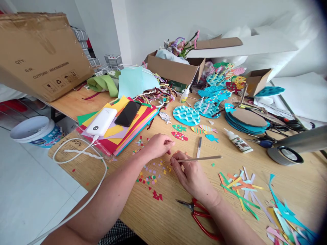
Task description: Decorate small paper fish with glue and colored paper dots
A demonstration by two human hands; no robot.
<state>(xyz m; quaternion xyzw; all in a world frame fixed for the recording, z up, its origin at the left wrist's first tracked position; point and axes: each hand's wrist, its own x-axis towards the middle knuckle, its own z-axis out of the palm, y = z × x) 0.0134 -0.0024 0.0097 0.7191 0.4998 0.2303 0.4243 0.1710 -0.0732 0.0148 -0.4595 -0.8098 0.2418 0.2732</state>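
Observation:
My right hand (190, 172) is closed on a thin wooden stick (211, 158) that points to the right. A bit of orange paper shows by its fingertips, partly hidden. Close to it, my left hand (158, 146) has its fingers curled together; whatever it pinches is too small to make out. Paper fish lie just beyond the hands: a red dotted fish (179, 136), a green fish (179, 128), a striped one (199, 130) and a blue one (212, 138). Small paper dots and triangles (150, 178) are scattered under my hands. A pen (199, 147) lies beyond the stick.
Red-handled scissors (201, 217) lie by my right forearm. Paper strips (238, 190) spread at right, near a glue bottle (238, 140). A phone (128, 114) and a white power bank (101, 121) rest on coloured paper; its cable (106, 170) crosses my left arm. Blue wavy ovals (186, 115) stand behind.

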